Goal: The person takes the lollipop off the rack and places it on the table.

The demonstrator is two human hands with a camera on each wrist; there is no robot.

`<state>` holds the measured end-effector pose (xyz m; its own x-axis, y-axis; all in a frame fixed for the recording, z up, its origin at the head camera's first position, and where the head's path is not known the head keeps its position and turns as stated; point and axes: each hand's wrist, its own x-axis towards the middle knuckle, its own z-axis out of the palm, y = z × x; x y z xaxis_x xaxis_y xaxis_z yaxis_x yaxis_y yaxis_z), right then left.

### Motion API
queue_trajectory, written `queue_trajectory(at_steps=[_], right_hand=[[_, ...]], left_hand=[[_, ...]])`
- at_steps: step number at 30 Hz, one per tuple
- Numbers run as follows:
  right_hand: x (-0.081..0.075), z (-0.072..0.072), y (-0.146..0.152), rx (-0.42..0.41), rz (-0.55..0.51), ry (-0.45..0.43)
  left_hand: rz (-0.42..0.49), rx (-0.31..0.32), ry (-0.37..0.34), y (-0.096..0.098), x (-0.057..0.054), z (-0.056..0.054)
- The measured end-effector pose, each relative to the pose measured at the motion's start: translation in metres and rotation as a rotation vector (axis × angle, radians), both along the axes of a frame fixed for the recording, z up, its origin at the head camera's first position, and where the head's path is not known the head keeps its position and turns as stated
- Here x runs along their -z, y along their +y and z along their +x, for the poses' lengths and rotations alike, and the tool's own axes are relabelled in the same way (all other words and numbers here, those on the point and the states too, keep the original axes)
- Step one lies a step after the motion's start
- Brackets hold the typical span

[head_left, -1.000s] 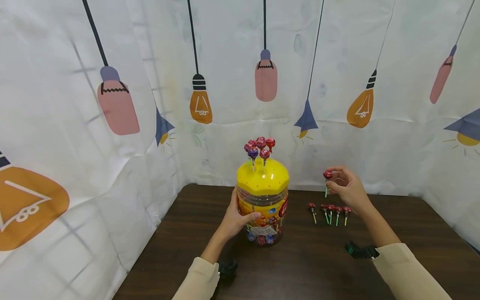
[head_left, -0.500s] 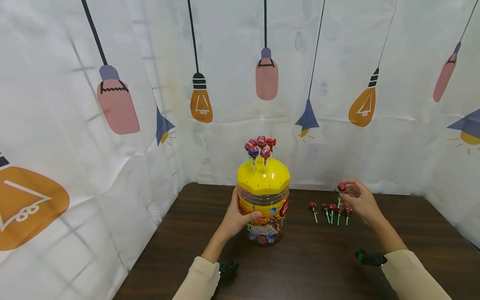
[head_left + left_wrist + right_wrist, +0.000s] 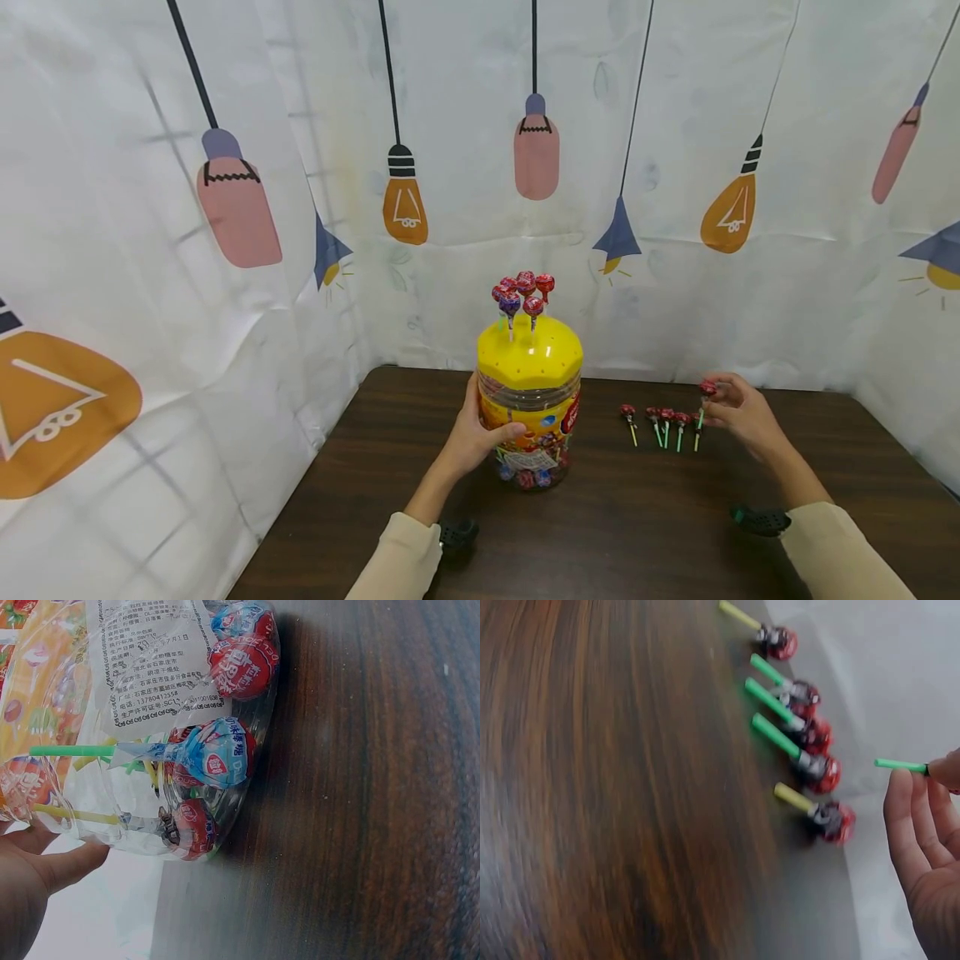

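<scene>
A clear plastic jar with a bright, multicoloured paper label (image 3: 536, 425) stands upright on a dark brown wood-grain worktop (image 3: 622, 517), left of the middle of its far edge. The left hand (image 3: 474, 435) grips the jar from its left side, thumb lying across the label in front and fingers going round behind, where I cannot tell how they are spread. A domed yellow plastic lid (image 3: 530, 360) caps the jar, and a cluster of red and purple wrapped lollipops (image 3: 525, 287) stands up out of its top on sticks. Through the jar's wall near its base show more lollipops in blue and red wrappers (image 3: 217, 754), heads down. The right hand (image 3: 746, 414) pinches a red-wrapped lollipop with a green stick (image 3: 701, 417) between thumb and fingertips, head up, above the worktop near its far edge. Just beside it lies a row of five red-headed lollipops with green and yellow sticks (image 3: 814, 736), heads towards the far edge; the one nearest the jar sits slightly apart from the other four. Beige sleeves (image 3: 843, 550) cover both forearms, and behind the far edge hangs a white cloth printed with coloured lamps (image 3: 465, 167).
</scene>
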<state>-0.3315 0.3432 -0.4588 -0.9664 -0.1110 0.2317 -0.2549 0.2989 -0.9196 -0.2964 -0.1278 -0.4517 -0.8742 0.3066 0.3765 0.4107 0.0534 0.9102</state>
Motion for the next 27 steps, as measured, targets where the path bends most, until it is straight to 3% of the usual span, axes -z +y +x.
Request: queue_trajectory(at_steps=[21, 27], right_hand=[[0.027, -0.004, 0.026, 0.003, 0.088, -0.160], [0.025, -0.005, 0.028, 0.051, 0.257, -0.139]], left_hand=[[-0.017, -0.015, -0.005, 0.001, 0.000, 0.000], [-0.024, -0.027, -0.006, 0.000, 0.001, -0.001]])
